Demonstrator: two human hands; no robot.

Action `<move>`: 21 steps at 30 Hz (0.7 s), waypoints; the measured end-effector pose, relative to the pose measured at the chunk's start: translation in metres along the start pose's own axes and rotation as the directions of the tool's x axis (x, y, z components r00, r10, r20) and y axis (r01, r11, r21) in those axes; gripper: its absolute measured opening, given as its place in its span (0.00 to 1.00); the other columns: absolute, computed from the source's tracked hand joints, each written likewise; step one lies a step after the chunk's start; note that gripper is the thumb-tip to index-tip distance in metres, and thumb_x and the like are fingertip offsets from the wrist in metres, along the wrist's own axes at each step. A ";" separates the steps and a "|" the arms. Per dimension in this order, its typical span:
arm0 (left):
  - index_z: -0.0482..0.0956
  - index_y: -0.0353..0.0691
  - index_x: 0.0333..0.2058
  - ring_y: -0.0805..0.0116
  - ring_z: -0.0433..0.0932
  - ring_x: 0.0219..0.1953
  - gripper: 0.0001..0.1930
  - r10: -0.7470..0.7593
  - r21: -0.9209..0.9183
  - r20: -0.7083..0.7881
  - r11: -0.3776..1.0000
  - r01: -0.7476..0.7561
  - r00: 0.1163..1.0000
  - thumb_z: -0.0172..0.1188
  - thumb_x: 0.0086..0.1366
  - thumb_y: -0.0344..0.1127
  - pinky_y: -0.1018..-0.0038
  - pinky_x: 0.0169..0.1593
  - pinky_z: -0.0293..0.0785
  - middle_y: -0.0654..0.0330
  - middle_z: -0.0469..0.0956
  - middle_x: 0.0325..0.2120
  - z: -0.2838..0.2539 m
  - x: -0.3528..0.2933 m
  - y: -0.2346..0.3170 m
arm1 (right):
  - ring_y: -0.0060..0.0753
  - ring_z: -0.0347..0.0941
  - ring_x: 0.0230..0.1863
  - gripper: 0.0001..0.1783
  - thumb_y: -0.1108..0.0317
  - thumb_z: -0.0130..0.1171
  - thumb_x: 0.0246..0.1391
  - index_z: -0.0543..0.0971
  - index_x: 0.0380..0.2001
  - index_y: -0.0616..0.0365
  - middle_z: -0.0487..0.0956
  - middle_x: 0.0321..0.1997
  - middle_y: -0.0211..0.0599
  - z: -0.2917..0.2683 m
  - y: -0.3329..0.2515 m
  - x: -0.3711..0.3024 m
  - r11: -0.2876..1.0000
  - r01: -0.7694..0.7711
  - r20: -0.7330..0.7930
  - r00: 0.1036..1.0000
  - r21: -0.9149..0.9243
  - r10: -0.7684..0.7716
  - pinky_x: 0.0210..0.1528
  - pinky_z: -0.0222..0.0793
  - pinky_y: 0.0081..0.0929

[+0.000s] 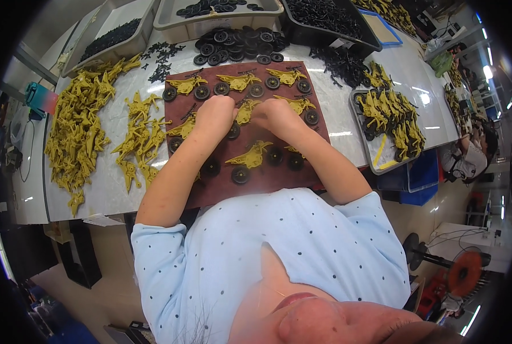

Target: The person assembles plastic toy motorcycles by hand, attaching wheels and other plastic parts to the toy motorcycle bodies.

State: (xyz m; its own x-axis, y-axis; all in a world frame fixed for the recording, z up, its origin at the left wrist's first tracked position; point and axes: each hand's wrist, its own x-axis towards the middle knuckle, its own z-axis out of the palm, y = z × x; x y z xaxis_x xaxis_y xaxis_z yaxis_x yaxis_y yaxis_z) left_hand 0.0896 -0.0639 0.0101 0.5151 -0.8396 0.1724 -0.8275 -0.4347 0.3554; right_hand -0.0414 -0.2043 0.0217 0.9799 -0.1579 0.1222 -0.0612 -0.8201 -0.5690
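Blue dotted shirt [267, 229] right up close, near edge of the maroon mat [224, 186]. Left hand [215, 116] and right hand [280, 117] flank a yellow toy motorbike [245, 113], midway between its side edges, can't tell if fingers are clamped or apart. Black wheels [241, 43] pile past the far edge

Plastic bike bodies [250, 157], matt maroon mat [223, 151], glossy tabletop [342, 120]
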 end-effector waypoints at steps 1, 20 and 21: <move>0.81 0.35 0.25 0.49 0.78 0.32 0.09 -0.004 -0.016 0.023 1.000 0.005 1.000 0.62 0.54 0.36 0.60 0.37 0.74 0.47 0.78 0.24 -0.001 0.001 0.000 | 0.46 0.75 0.34 0.07 0.71 0.61 0.43 0.81 0.28 0.60 0.79 0.28 0.45 0.003 0.002 0.000 0.999 0.026 -0.008 1.000 -0.034 -0.026 0.40 0.71 0.36; 0.81 0.34 0.26 0.49 0.78 0.31 0.10 -0.008 -0.068 0.200 0.997 0.022 0.980 0.64 0.53 0.36 0.61 0.37 0.73 0.46 0.77 0.23 -0.009 0.018 -0.004 | 0.49 0.78 0.34 0.06 0.72 0.61 0.38 0.81 0.20 0.64 0.79 0.27 0.54 0.014 -0.019 0.028 0.915 -0.333 0.115 0.924 -0.226 0.365 0.39 0.73 0.39; 0.81 0.34 0.26 0.49 0.78 0.31 0.10 -0.004 -0.066 0.203 0.998 0.018 0.979 0.64 0.53 0.36 0.61 0.37 0.73 0.46 0.77 0.23 -0.010 0.018 -0.004 | 0.49 0.78 0.34 0.06 0.72 0.61 0.38 0.81 0.20 0.64 0.79 0.27 0.54 0.012 -0.019 0.028 0.914 -0.338 0.113 0.923 -0.223 0.368 0.39 0.73 0.39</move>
State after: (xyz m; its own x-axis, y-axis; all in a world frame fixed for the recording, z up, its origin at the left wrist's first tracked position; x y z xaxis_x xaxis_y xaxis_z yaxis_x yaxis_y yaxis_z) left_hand 0.1047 -0.0742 0.0206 0.4621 -0.8866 -0.0190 -0.8017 -0.4268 0.4186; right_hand -0.0103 -0.1866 0.0260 0.9032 -0.3856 -0.1885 -0.4291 -0.8195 -0.3798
